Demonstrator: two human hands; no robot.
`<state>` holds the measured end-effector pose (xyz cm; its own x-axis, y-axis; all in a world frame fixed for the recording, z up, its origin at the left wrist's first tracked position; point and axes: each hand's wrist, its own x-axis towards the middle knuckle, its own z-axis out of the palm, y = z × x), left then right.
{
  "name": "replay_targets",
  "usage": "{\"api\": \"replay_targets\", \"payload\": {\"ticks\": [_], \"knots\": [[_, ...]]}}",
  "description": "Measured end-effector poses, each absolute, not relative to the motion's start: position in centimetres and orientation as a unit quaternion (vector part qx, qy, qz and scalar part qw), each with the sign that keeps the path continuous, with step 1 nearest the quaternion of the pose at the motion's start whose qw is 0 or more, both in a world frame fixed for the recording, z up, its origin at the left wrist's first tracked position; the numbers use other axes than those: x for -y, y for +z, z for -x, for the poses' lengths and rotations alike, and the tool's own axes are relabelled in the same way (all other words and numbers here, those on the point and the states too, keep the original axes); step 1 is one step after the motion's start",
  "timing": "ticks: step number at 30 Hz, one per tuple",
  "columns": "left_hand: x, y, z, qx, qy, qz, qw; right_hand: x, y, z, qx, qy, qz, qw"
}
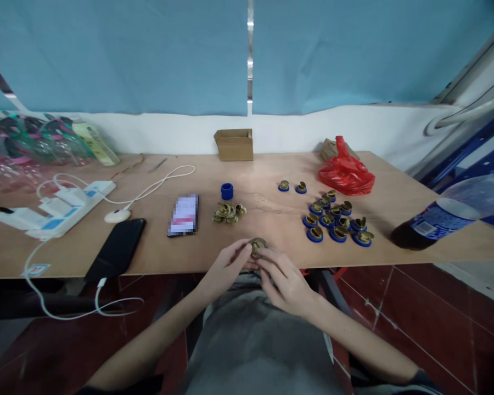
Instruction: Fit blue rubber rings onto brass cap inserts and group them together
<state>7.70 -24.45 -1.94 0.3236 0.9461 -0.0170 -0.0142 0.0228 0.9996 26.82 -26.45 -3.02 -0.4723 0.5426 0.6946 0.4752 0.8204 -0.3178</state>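
At the table's front edge, my left hand (226, 267) and my right hand (286, 280) are closed together on a brass-coloured round metal piece (256, 245). My fingers cover its sides and underside. Beyond my left hand lies a small pile of similar brass pieces (227, 213), with a short stack of blue rings (226, 191) behind it. To the right of my right hand, several brass pieces seated on blue rings (338, 232) lie in a loose group. Two more such assemblies (284, 186) sit farther back.
A dark phone (117, 248) overhangs the front edge, with its cable hanging down. Nearby are a lit phone (183, 215) and a power strip (72, 208). A cardboard box (235, 145) and red plastic bag (346, 173) stand behind; a cola bottle (444, 216) leans at right. Clear bottles (37, 145) crowd the left.
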Motion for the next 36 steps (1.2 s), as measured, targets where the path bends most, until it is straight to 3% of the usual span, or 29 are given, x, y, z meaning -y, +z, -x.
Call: {"api": "replay_targets", "payload": {"ticks": [8,18,25,36], "knots": [[24.3,-2.1,-8.0,-0.385,0.451,-0.456,0.663,26.5,-2.9,-27.2,0.823,0.063,0.329,0.460],[25.3,-3.2,-9.2,-0.392,0.459,-0.490,0.629,25.9,-3.2,-27.4,0.750,0.153,0.425,0.483],[25.5,-4.0,-9.1,-0.420,0.456,-0.551,0.558,25.5,-3.6,-28.2,0.768,0.198,0.428,0.433],[25.7,-3.3,-9.0,-0.433,0.452,-0.634,0.453,25.7,-3.4,-28.2,0.810,0.074,0.423,0.399]]}}
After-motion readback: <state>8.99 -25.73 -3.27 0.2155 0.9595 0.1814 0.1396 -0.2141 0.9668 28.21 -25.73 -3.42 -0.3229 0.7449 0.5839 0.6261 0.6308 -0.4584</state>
